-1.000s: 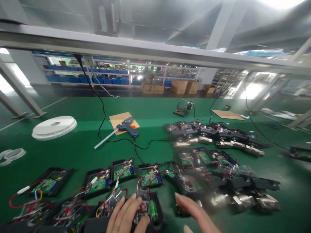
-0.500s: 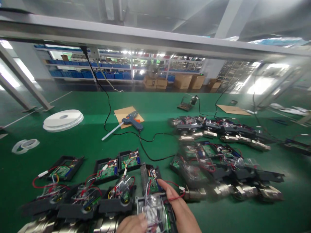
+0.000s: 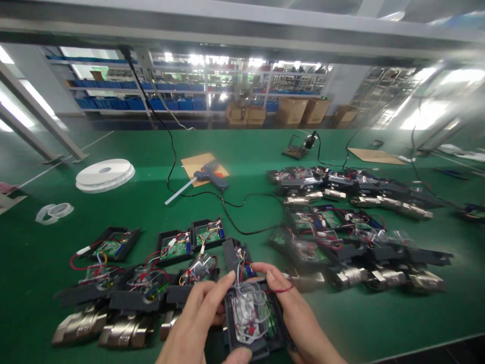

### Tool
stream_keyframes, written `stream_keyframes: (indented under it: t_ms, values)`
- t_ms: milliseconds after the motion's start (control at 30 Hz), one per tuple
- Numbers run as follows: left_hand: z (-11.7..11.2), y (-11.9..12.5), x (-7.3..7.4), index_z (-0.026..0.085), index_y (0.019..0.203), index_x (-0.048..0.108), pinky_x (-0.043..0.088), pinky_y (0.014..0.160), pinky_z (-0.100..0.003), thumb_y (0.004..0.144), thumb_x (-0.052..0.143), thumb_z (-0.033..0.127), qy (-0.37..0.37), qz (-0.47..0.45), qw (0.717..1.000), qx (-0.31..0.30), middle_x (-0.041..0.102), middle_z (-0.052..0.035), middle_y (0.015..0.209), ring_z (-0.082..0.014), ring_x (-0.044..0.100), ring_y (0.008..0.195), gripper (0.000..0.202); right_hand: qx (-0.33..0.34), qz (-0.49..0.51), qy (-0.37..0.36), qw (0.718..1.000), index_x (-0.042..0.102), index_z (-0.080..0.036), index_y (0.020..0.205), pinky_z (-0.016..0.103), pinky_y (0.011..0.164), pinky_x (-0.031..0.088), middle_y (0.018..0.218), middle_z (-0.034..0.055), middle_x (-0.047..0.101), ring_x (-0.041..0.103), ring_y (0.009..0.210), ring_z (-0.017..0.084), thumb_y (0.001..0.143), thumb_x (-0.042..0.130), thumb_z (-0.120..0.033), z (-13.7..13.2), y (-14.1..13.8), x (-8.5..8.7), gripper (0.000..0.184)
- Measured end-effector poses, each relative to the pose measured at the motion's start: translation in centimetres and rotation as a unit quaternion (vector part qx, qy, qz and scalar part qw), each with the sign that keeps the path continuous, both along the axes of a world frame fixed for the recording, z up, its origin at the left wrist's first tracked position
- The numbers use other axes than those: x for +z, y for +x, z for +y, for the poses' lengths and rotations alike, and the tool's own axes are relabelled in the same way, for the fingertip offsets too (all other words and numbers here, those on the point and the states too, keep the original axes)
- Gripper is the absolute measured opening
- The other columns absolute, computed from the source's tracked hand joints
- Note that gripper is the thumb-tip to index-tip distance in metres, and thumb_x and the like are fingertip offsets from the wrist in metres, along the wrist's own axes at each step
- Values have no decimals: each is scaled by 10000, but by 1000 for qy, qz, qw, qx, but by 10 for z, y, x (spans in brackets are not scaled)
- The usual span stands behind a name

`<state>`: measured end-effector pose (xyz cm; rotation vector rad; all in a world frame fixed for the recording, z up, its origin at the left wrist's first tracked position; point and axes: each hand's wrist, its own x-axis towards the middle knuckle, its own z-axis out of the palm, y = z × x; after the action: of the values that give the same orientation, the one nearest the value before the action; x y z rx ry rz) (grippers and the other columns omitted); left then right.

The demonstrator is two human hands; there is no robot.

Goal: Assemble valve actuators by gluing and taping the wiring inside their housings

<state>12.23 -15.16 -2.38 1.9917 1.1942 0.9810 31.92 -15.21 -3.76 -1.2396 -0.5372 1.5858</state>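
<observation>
My left hand and my right hand together hold a black lock module low in the middle of the view. A clear plastic cover and red, white and black wires sit inside it. My left fingers lie along its left edge and top. My right fingers grip its right edge, with a red wire looped over them. A hinged black half with a green circuit board stands up just behind the module.
Rows of open black modules with green boards and metal handles lie to the left. A larger pile fills the right. A blue glue gun on cardboard, its black cable, and white tape rolls lie farther back on the green mat.
Both hands have lifted the module from the mat and closed around it. My left hand has come up along its left side. The view has tilted downward.
</observation>
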Motion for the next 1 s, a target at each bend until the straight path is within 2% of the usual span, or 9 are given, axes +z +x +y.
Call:
stream_keyframes:
  t_ms: [100, 167, 300, 400, 500, 600, 800, 900, 1000]
  values:
    - [10, -11, 3, 331, 1451, 496, 633, 633, -210, 802, 733, 288, 47, 75, 995, -39, 612, -51, 1064, -144, 694, 746, 692, 5, -3, 9, 1000, 671, -239, 1169, 322, 786, 472, 999, 47, 727, 655, 925, 246, 861, 680, -641, 2, 4, -3, 506]
    - [13, -17, 1, 341, 1468, 466, 634, 661, -187, 808, 752, 283, 55, 73, 993, -73, 646, -51, 1111, -144, 718, 798, 722, -1, -7, 13, 1000, 670, -239, 1172, 320, 784, 470, 1021, 50, 723, 645, 959, 253, 854, 692, -633, 3, 8, -4, 508]
    - [8, -13, -8, 390, 1547, 307, 653, 743, -216, 906, 652, 220, -24, -6, 989, -144, 687, -59, 1283, -175, 763, 936, 747, -8, -19, 7, 1000, 698, -222, 1117, 301, 753, 466, 942, 36, 722, 636, 866, 223, 826, 725, -616, 5, 15, -1, 490]
    - [6, -1, -12, 370, 1585, 223, 649, 864, -336, 992, 519, 235, -108, -70, 978, -166, 577, -97, 1470, -244, 707, 1151, 677, -13, -33, 10, 999, 725, -215, 1035, 273, 724, 454, 923, 28, 719, 619, 848, 207, 787, 760, -611, 4, 19, 3, 469]
    - [10, 13, -11, 345, 1551, 345, 544, 1037, -451, 1007, 510, 326, -133, -74, 980, -131, 525, -76, 1518, -270, 576, 1327, 569, -10, -28, 11, 1000, 725, -218, 1003, 264, 716, 450, 948, 23, 718, 608, 832, 193, 780, 775, -586, 2, 22, 4, 433]
    - [17, 24, -12, 352, 1514, 418, 471, 1103, -462, 1008, 509, 419, -183, -111, 969, -122, 540, -55, 1509, -245, 535, 1367, 519, -2, -21, 5, 1000, 709, -222, 994, 263, 690, 436, 910, 14, 710, 604, 788, 184, 784, 771, -573, 0, 24, 1, 413]
    - [26, 32, -18, 343, 1505, 438, 412, 1154, -485, 816, 745, 578, -272, -235, 912, -196, 493, -73, 1549, -304, 473, 1418, 790, 22, -45, 11, 999, 682, -205, 952, 281, 689, 415, 825, 8, 685, 600, 770, 195, 793, 737, -574, 5, 24, -3, 406]
    - [28, 35, -17, 356, 1439, 526, 386, 1181, -463, 772, 797, 558, -282, -243, 903, -214, 519, -50, 1527, -300, 483, 1411, 748, 28, -55, 24, 998, 678, -204, 913, 307, 761, 435, 864, 11, 687, 602, 834, 209, 806, 717, -581, 9, 22, -1, 394]
    - [28, 39, -19, 318, 1341, 614, 461, 1118, -434, 770, 798, 548, -279, -233, 915, -178, 632, -61, 1388, -291, 601, 1279, 643, 32, -68, 20, 997, 677, -203, 889, 290, 727, 412, 801, -8, 653, 569, 787, 188, 815, 707, -579, 11, 23, -1, 385]
